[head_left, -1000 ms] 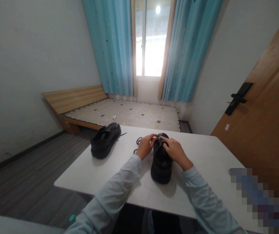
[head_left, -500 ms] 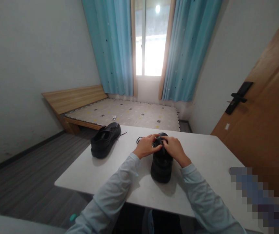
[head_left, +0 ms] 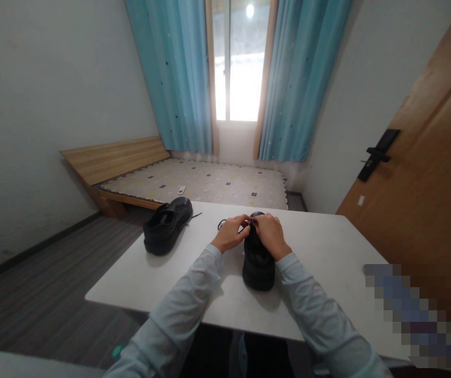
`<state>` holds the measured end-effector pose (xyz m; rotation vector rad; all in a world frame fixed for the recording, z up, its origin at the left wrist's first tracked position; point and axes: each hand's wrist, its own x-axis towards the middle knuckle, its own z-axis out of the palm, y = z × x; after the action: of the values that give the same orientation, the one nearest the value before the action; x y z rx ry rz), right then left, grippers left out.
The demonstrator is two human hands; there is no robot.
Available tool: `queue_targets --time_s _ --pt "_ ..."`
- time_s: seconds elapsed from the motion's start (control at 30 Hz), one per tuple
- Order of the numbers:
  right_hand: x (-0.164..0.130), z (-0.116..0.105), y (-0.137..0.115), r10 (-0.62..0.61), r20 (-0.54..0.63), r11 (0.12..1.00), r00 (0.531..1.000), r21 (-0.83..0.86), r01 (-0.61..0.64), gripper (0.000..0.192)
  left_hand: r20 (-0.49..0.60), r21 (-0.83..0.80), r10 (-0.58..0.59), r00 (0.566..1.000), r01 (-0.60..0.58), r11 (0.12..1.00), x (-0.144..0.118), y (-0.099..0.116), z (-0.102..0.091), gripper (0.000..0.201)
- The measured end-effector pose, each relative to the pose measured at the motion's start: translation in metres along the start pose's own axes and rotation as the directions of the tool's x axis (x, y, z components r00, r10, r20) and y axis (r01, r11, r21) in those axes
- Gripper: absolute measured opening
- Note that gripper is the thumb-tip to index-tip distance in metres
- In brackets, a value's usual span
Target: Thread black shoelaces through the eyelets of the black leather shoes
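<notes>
Blue curtains (head_left: 306, 79) flanking bright window (head_left: 244, 86), wooden door (head_left: 422, 178)

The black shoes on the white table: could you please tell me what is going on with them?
A person has both hands at the front of one black shoe on the white table. The left hand and right hand meet near its lacing area; what exactly the fingertips hold is too small to tell. The other black shoe stands untouched to the left, a lace end sticking out.

Open tabletop (head_left: 327, 247) right of hands (head_left: 270, 232)
</notes>
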<state>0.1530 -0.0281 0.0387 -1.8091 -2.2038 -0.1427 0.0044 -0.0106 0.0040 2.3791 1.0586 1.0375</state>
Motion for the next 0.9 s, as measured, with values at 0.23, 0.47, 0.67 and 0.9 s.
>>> queue_targets --time_s 0.23,0.47,0.67,0.9 --pt "-0.003 0.008 0.004 0.025 -0.124 0.999 0.992 0.05 -0.019 0.021 -0.01 0.002 0.023 1.0 -0.023 1.0 0.002 0.004 0.006 0.035" --pt "-0.003 0.015 0.01 0.057 -0.232 0.96 0.971 0.278 0.01 0.016 0.001 -0.062 0.087 0.996 -0.087 0.994 0.001 -0.002 0.009 0.038" --pt "0.0 0.022 0.018 0.221 -0.337 0.805 0.915 0.593 0.024 0.018 0.003 -0.13 0.07 0.998 -0.069 0.989 0.002 -0.003 0.012 0.038" --pt "0.003 0.016 0.033 0.305 -0.28 0.488 0.91 0.866 0.103 0.024 -0.03 -0.15 0.0 1.0 -0.005 0.989 0.005 -0.004 0.017 0.037"
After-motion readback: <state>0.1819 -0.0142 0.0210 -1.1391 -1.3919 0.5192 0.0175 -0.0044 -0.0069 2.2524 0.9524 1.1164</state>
